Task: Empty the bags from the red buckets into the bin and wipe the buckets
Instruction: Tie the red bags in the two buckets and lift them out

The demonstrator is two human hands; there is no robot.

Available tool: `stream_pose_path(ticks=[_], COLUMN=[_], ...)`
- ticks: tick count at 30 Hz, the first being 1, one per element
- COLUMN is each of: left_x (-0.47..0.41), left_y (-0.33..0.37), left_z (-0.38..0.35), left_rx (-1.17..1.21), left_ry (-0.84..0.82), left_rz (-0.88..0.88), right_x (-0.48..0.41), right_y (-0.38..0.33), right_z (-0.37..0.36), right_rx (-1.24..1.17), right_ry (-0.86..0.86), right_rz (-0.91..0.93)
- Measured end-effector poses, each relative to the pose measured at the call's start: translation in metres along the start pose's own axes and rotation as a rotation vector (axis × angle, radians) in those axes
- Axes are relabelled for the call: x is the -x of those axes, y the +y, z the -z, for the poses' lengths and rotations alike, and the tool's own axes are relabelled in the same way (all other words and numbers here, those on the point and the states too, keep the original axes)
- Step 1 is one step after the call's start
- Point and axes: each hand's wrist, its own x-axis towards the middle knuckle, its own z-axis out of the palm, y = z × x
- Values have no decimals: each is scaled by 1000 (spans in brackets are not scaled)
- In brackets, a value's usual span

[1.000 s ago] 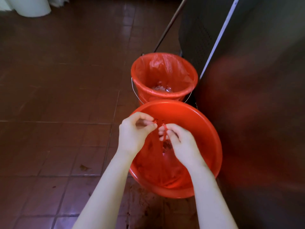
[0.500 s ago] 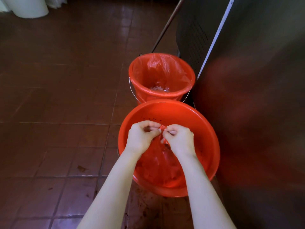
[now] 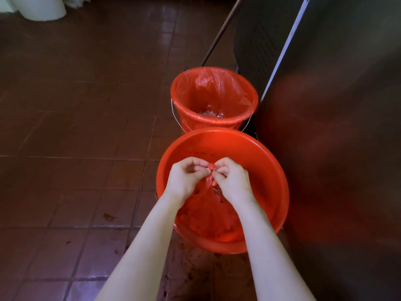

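Two red buckets stand on the brown tiled floor beside a dark metal cabinet. The near bucket (image 3: pixel 267 170) holds a red plastic bag (image 3: pixel 208 216) gathered to a twisted neck with a small knot at the top. My left hand (image 3: pixel 184 181) and my right hand (image 3: pixel 232 181) meet above this bucket and both pinch the bag's knotted neck between fingers and thumb. The far bucket (image 3: pixel 188 114) has a red liner bag (image 3: pixel 217 85) folded over its rim, with some clear waste at the bottom.
A dark metal cabinet (image 3: pixel 336 105) fills the right side, close to both buckets. A stick handle (image 3: pixel 221 33) leans behind the far bucket. White containers (image 3: pixel 41 7) stand at the top left. Brown tiled floor (image 3: pixel 76 127) lies to the left, with dirt specks near the near bucket.
My two hands have drawn together over the near bucket and the bag's neck has tightened into a small knot between them. The view has shifted slightly.
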Motion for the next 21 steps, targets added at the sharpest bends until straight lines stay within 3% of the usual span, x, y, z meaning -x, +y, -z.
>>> stream_pose_path(ticks=[4, 11, 16, 21], left_x=[-3, -1, 1, 0], left_y=[-3, 4, 4, 3], left_z=[3, 0, 1, 4], left_rx=[59, 70, -6, -36], left_ry=[43, -73, -65, -195], left_rz=[135, 222, 251, 249], right_x=[-1, -1, 1, 8], right_y=[3, 9, 8, 3], right_z=[1, 2, 4, 12], right_rx=[-42, -24, -17, -62], right_ry=[-83, -143, -61, 13], right_rz=[-38, -23, -15, 19])
